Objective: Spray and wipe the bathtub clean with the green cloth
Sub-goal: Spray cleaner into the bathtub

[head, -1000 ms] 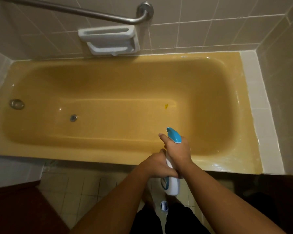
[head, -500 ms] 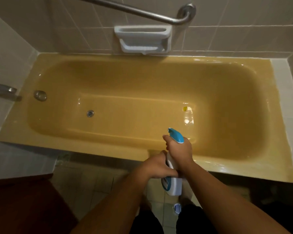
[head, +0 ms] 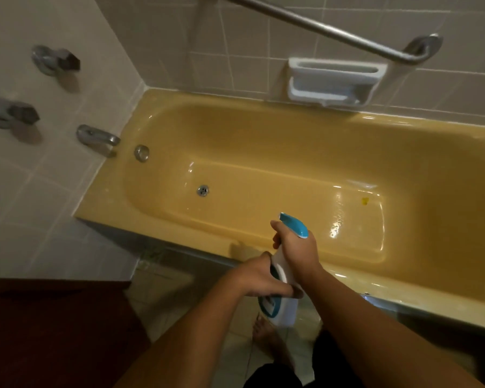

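A mustard-yellow bathtub point(head: 263, 130) fills the middle of the head view, with a drain point(head: 203, 190) in its floor and a small yellow spot point(head: 364, 201) toward the right end. Wet glints lie on the floor beside that spot. Over the tub's near rim I hold a white spray bottle with a blue nozzle point(head: 284, 306). My right hand point(head: 297, 247) grips its neck below the nozzle, which points left toward the drain end. My left hand point(head: 259, 278) grips the bottle's body. No green cloth is in view.
A spout point(head: 97, 136) and two tap handles point(head: 55, 60) stick out of the left wall. A white soap dish point(head: 335, 81) and a steel grab bar point(head: 319, 28) hang on the back wall. A dark red surface point(head: 48, 331) lies at lower left, tiled floor below.
The view has swung left, bringing the spout and tap handles into sight. Both hands keep their hold on the bottle, with its nozzle now turned toward the drain end. Wet glints appeared near the spot.
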Demonstrator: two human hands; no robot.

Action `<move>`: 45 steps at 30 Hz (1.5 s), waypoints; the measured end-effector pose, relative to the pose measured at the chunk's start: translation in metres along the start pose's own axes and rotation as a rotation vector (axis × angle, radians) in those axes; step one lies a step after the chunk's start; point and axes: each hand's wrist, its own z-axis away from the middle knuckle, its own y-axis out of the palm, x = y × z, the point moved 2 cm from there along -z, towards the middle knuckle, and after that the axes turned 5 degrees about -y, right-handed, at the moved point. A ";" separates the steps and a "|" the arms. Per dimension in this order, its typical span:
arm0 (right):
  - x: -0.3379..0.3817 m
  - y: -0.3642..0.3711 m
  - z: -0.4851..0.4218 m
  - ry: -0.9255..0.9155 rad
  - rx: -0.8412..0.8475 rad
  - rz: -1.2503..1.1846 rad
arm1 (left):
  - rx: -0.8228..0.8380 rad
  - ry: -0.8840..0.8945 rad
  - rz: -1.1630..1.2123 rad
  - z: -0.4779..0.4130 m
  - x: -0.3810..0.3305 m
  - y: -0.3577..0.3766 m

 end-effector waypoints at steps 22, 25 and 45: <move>0.056 0.210 -0.033 -0.099 0.125 0.407 | -0.055 -0.154 0.106 0.001 0.099 -0.164; 0.056 0.233 -0.033 -0.085 0.155 0.382 | -0.033 -0.169 0.101 0.002 0.116 -0.181; 0.057 0.353 0.002 0.007 -0.188 0.148 | 0.189 -0.035 -0.165 0.009 0.211 -0.295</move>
